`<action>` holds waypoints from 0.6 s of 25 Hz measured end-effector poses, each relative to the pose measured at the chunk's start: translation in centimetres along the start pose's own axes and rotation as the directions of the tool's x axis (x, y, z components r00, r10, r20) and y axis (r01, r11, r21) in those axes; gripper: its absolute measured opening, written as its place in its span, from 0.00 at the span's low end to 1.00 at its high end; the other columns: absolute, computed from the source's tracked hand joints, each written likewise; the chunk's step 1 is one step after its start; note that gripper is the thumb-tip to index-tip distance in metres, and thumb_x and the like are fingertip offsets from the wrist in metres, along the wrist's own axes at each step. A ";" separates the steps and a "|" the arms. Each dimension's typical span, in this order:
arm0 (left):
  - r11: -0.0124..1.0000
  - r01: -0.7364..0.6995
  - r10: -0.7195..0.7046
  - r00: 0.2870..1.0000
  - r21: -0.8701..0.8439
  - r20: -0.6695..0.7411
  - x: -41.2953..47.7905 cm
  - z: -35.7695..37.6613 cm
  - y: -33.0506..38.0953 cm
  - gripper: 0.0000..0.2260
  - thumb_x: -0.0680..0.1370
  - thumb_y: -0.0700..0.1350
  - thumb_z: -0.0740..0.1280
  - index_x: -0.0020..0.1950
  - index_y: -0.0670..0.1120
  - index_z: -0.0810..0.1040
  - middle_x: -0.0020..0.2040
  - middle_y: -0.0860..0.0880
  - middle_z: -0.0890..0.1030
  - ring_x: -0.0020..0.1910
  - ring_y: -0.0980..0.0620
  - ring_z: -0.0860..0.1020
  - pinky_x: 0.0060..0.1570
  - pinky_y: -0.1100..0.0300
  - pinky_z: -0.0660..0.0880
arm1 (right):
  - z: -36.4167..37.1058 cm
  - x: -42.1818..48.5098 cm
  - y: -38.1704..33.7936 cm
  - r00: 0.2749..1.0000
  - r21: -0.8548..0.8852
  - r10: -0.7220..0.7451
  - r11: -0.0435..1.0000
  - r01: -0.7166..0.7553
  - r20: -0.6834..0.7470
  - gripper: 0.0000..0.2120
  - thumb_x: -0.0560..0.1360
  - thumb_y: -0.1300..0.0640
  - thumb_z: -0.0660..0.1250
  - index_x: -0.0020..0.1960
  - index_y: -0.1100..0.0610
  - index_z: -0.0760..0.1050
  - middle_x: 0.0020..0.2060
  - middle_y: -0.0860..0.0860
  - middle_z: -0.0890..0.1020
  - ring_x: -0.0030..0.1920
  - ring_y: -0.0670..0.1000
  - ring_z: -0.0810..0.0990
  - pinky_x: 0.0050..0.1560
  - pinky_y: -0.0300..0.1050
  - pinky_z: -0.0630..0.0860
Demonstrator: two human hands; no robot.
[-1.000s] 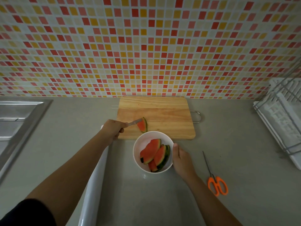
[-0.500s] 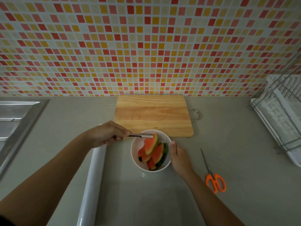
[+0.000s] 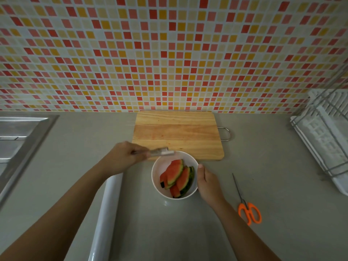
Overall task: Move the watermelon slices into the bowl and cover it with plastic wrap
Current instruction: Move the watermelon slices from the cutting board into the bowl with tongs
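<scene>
One white bowl (image 3: 158, 178) at 6 o'clock of one bare wooden cutting board (image 3: 178, 134), on the desk (image 3: 263, 166). Roughly four watermelon slices (image 3: 176, 178) stacked inside; exact count unclear. Left hand (image 3: 122, 159) at 10 o'clock of the bowl, closed around blurred metal tongs (image 3: 162, 152) above the rim. Right hand (image 3: 207, 182) at 3 o'clock, curled against the bowl's side. One plastic wrap roll (image 3: 105, 213) at 8 o'clock. One orange-handled scissors (image 3: 248, 211) at 4 o'clock. No readable writing.
</scene>
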State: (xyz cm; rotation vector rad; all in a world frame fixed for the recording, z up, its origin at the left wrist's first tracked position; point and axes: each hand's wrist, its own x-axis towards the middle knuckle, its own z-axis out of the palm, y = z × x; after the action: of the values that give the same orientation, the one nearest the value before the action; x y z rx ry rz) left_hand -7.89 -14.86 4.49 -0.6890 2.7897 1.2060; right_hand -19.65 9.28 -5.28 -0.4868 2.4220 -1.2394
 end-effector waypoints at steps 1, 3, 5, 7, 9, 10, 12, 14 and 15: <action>0.998 0.051 -0.053 0.992 -0.024 -0.116 0.5 0.1 -0.2 0.11 0.77 0.56 0.64 0.55 0.56 0.82 0.42 0.57 0.82 0.40 0.60 0.79 0.39 0.67 0.72 | 0.0 0.0 0.1 1.000 0.000 0.003 1.000 -0.003 -0.003 0.22 0.81 0.48 0.48 0.34 0.52 0.70 0.30 0.48 0.76 0.35 0.44 0.76 0.34 0.38 0.69; 0.982 0.182 -0.187 0.947 -0.044 -0.262 2.3 0.7 -0.3 0.19 0.77 0.59 0.62 0.59 0.47 0.80 0.45 0.48 0.82 0.43 0.51 0.79 0.42 0.60 0.73 | 0.1 0.1 0.2 1.000 -0.002 0.006 1.000 -0.006 -0.006 0.22 0.81 0.48 0.48 0.36 0.56 0.72 0.30 0.49 0.77 0.34 0.45 0.76 0.34 0.37 0.69; 0.961 0.270 -0.277 0.912 -0.067 -0.303 4.3 2.1 0.2 0.19 0.75 0.60 0.63 0.51 0.45 0.81 0.43 0.47 0.81 0.42 0.48 0.78 0.39 0.59 0.72 | 0.1 0.2 0.4 1.000 -0.009 0.011 1.000 -0.011 -0.005 0.23 0.81 0.48 0.48 0.35 0.57 0.72 0.30 0.49 0.77 0.33 0.44 0.76 0.32 0.33 0.68; 0.947 0.313 -0.318 0.884 -0.070 -0.343 6.3 3.5 0.6 0.17 0.76 0.58 0.64 0.43 0.44 0.78 0.38 0.47 0.79 0.38 0.49 0.76 0.32 0.60 0.68 | 0.1 0.3 0.5 1.000 -0.013 0.016 1.000 -0.016 0.004 0.23 0.81 0.48 0.49 0.36 0.57 0.73 0.29 0.49 0.77 0.32 0.43 0.76 0.31 0.32 0.68; 0.940 0.339 -0.324 0.865 -0.030 -0.384 8.0 4.9 0.6 0.15 0.79 0.52 0.61 0.47 0.40 0.76 0.40 0.46 0.78 0.38 0.48 0.73 0.31 0.60 0.66 | 0.1 0.3 0.7 1.000 -0.004 0.013 1.000 -0.013 0.007 0.22 0.81 0.49 0.49 0.37 0.57 0.73 0.30 0.49 0.78 0.34 0.44 0.77 0.33 0.35 0.69; 0.933 0.361 -0.333 0.850 -0.010 -0.408 8.8 5.4 0.6 0.14 0.80 0.50 0.60 0.50 0.39 0.75 0.44 0.43 0.78 0.39 0.48 0.73 0.35 0.60 0.67 | 0.1 0.3 0.7 1.000 0.002 0.014 1.000 -0.014 0.007 0.22 0.81 0.49 0.49 0.36 0.57 0.73 0.30 0.49 0.78 0.34 0.44 0.77 0.33 0.35 0.69; 0.912 0.410 -0.380 0.810 -0.033 -0.446 9.7 6.3 0.5 0.14 0.82 0.47 0.57 0.55 0.37 0.74 0.53 0.41 0.76 0.44 0.47 0.73 0.42 0.56 0.69 | 0.1 0.3 0.7 1.000 0.005 0.014 1.000 -0.014 -0.001 0.21 0.81 0.50 0.50 0.35 0.56 0.72 0.30 0.49 0.77 0.33 0.43 0.76 0.32 0.33 0.69; 0.892 0.448 -0.422 0.780 -0.059 -0.462 10.2 6.9 0.2 0.12 0.82 0.42 0.55 0.59 0.38 0.73 0.60 0.41 0.72 0.50 0.45 0.72 0.47 0.52 0.69 | 0.0 0.3 0.8 1.000 0.005 -0.002 1.000 0.002 -0.010 0.20 0.81 0.51 0.51 0.34 0.55 0.71 0.29 0.49 0.76 0.31 0.41 0.75 0.30 0.30 0.68; 0.887 0.463 -0.408 0.783 0.001 -0.469 10.4 7.2 0.1 0.12 0.82 0.42 0.55 0.59 0.38 0.74 0.61 0.41 0.71 0.54 0.44 0.72 0.50 0.50 0.70 | 0.1 0.3 0.8 1.000 0.013 -0.006 1.000 0.006 -0.006 0.20 0.81 0.51 0.51 0.34 0.55 0.71 0.29 0.49 0.76 0.30 0.41 0.75 0.30 0.31 0.68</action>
State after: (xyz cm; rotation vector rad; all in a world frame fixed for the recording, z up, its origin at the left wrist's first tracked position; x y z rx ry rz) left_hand -18.35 -13.80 -2.52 -1.6923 2.7396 0.8639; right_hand -19.98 9.53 -6.01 -0.4874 2.4176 -1.2595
